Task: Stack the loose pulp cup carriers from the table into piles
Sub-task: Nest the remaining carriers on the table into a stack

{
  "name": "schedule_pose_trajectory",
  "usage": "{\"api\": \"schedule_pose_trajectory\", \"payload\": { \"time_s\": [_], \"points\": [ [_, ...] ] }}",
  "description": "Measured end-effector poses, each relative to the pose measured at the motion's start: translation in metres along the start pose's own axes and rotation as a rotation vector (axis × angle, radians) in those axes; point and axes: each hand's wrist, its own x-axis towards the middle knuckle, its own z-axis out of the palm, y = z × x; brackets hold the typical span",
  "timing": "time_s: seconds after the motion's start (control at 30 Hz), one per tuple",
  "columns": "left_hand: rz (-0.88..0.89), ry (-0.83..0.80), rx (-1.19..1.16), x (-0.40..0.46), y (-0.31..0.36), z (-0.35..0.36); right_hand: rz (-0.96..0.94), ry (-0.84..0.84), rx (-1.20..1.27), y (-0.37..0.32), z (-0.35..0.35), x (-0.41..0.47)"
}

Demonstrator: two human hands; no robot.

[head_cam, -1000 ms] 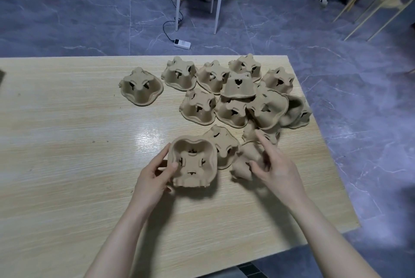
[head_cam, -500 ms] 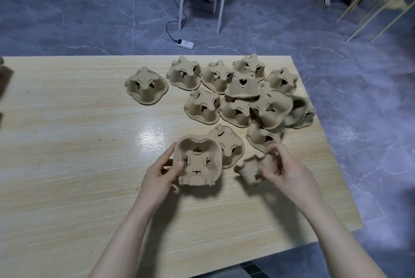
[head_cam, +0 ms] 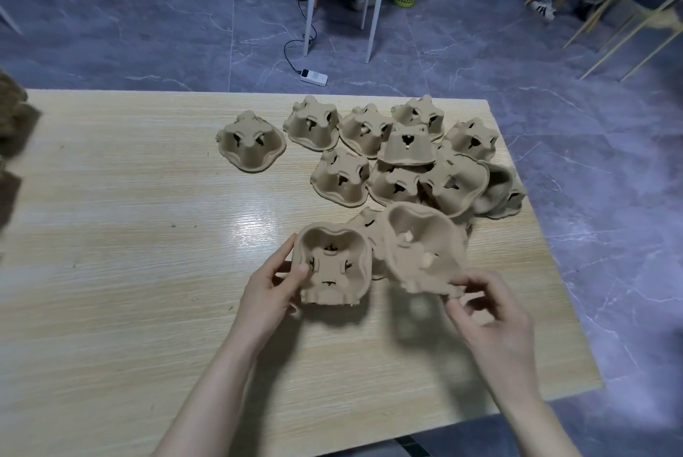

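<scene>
Head view: left hand [head_cam: 271,294] grips an open-side-up carrier [head_cam: 332,264] near the tabletop's [head_cam: 111,235] front edge; right hand [head_cam: 491,312] pinches a tilted second carrier's [head_cam: 421,249] rim. Nesting step: the next move probably calls for aligning the cups. Beyond, brown moulded loose carriers [head_cam: 403,157] crowd the far right corner.

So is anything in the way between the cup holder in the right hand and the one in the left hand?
Nothing visible. The lifted carrier, pinched by the right hand, hangs tilted right beside the open-side-up carrier the left hand holds.
</scene>
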Motion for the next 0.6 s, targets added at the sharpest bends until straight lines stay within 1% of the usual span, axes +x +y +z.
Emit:
{"api": "schedule_pose_trajectory", "payload": {
  "time_s": [0.07, 0.13, 0.2, 0.3, 0.43, 0.53, 0.6],
  "points": [
    [0.004, -0.001, -0.002, 0.001, -0.002, 0.0, -0.115, -0.043, -0.014, -0.002, 0.021, -0.006],
    [0.004, 0.003, -0.003, 0.002, -0.004, 0.001, -0.228, -0.058, -0.091, 0.0, 0.039, -0.009],
    [-0.001, 0.015, -0.001, 0.002, -0.007, 0.0, -0.281, -0.059, -0.15, 0.005, 0.055, -0.01],
    [-0.005, 0.029, 0.009, 0.003, -0.01, -0.001, -0.303, -0.085, -0.189, 0.013, 0.074, -0.009],
    [-0.015, 0.035, -0.025, 0.002, -0.01, 0.0, -0.323, -0.194, -0.243, 0.025, 0.084, -0.011],
    [-0.003, 0.006, -0.023, 0.0, -0.004, -0.001, -0.296, -0.25, -0.225, 0.031, 0.079, -0.015],
    [0.0, -0.002, -0.033, 0.0, -0.004, -0.001, -0.221, -0.235, -0.205, 0.031, 0.075, -0.016]
  ]
}}
